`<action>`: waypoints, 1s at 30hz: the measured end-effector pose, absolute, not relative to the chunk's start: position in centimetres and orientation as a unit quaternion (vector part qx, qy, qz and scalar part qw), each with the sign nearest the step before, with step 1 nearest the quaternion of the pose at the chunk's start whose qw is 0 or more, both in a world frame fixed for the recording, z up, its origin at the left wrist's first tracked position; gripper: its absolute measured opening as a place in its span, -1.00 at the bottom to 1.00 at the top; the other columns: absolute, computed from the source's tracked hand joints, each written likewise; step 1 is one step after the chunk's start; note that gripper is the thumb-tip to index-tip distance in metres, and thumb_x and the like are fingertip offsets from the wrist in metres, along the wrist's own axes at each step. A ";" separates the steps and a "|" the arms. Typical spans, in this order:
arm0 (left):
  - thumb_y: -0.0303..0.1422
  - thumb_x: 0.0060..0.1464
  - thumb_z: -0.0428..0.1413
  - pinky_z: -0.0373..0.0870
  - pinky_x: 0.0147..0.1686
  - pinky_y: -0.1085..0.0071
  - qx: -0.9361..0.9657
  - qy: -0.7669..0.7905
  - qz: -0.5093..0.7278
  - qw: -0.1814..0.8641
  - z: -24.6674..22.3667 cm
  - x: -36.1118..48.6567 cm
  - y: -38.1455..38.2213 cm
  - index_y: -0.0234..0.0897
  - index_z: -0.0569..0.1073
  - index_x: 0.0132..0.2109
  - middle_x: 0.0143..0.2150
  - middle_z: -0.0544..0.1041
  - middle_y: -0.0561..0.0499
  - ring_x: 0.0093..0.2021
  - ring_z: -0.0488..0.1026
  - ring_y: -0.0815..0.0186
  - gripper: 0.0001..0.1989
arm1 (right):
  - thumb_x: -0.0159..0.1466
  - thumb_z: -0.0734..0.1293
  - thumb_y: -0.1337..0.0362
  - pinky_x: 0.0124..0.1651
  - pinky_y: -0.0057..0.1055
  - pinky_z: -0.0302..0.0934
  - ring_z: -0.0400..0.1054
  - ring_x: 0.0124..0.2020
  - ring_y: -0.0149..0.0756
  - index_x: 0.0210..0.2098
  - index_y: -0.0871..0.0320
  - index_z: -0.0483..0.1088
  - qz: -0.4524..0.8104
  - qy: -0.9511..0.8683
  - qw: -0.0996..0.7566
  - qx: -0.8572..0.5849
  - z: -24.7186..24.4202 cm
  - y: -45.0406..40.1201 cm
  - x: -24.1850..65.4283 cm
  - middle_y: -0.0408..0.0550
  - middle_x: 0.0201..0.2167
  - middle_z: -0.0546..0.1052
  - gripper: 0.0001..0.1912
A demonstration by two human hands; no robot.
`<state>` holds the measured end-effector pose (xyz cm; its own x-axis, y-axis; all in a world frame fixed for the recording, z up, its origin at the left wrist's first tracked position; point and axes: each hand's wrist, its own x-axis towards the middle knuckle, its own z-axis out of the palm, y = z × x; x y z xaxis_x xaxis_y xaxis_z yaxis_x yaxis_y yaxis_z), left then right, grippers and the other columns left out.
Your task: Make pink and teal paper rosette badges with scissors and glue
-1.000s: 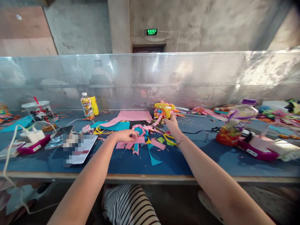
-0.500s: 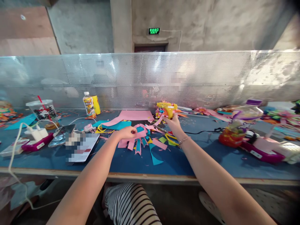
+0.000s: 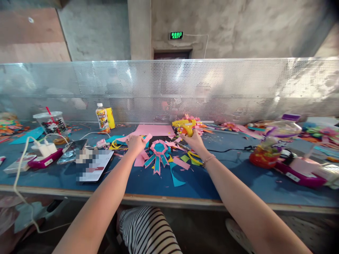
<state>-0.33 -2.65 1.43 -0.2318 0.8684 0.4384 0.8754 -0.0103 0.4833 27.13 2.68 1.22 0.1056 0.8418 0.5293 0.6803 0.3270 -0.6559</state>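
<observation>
My left hand (image 3: 135, 145) is closed on a pink paper strip (image 3: 147, 138), whose end sticks out to the right of my fingers. In my right hand (image 3: 195, 141) is a yellow hot glue gun (image 3: 184, 124), its nozzle pointing left. Between and just below both hands lies a pink and blue paper rosette (image 3: 158, 150) with ribbon-like tails spread toward me. A flat pink sheet (image 3: 155, 130) lies behind it. Around the rosette are paper scraps, among them a blue piece (image 3: 176, 176) and a pink piece (image 3: 181, 163).
On the left are a tablet-like device (image 3: 99, 167), a phone (image 3: 72, 151), a magenta power strip (image 3: 45, 159), a plastic cup (image 3: 53, 123) and a bottle (image 3: 102, 118). A large jug (image 3: 267, 155) stands right, near another power strip (image 3: 302, 176). A perforated metal screen (image 3: 148, 88) closes the back.
My left hand has moved left and back from the rosette with the pink strip, uncovering the rosette. The glue gun in my right hand has shifted slightly left and down.
</observation>
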 end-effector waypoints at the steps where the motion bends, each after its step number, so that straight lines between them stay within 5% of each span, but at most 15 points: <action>1: -0.39 -0.15 0.06 0.11 -0.37 0.40 -0.619 -0.695 -0.366 0.017 1.3 -0.3 -2.5 -0.28 0.41 -0.58 -0.45 0.46 -0.09 -0.23 0.34 0.16 -0.87 | -0.03 0.28 -0.15 -0.47 -0.43 0.11 0.29 -0.47 -0.30 -0.29 0.15 0.22 0.074 -0.663 0.457 -0.588 1.4 2.4 27.0 -0.12 -0.47 0.40 -0.47; 6: -0.34 -0.09 0.04 0.16 -0.40 0.44 -0.663 -0.595 -0.441 -0.104 1.3 0.2 -1.8 -0.34 0.48 -0.48 -0.47 0.48 -0.05 -0.39 0.37 0.29 -0.82 | 0.02 0.25 -0.15 -0.38 -0.38 0.13 0.35 -0.33 -0.18 -0.24 0.14 0.27 -0.007 -0.686 0.413 -0.598 2.1 1.1 26.4 -0.03 -0.37 0.46 -0.49; 11: -0.28 -0.13 0.07 0.03 -0.57 0.47 -0.664 -0.576 -0.418 -0.229 1.2 1.2 -2.2 -0.35 0.52 -0.43 -0.66 0.32 0.09 -0.61 0.18 0.43 -0.78 | 0.07 0.23 -0.06 -0.29 -0.35 0.17 0.37 -0.25 -0.11 -0.07 0.19 0.26 -0.056 -0.696 0.391 -0.600 2.0 0.7 25.8 0.05 -0.32 0.49 -0.44; 30: -0.34 -0.15 0.08 0.07 -0.53 0.46 -0.698 -0.549 -0.395 -0.235 1.4 2.0 -2.9 -0.33 0.53 -0.46 -0.56 0.44 0.03 -0.55 0.25 0.40 -0.83 | 0.11 0.21 0.03 -0.29 -0.37 0.17 0.39 -0.24 -0.10 0.14 0.25 0.14 -0.038 -0.720 0.349 -0.598 1.7 1.0 25.9 0.08 -0.29 0.51 -0.33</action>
<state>2.02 -2.94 1.42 0.0855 0.9521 0.2935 0.5798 -0.2871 0.7625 25.89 0.99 1.74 -0.0408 0.8358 0.5476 0.8885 0.2810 -0.3627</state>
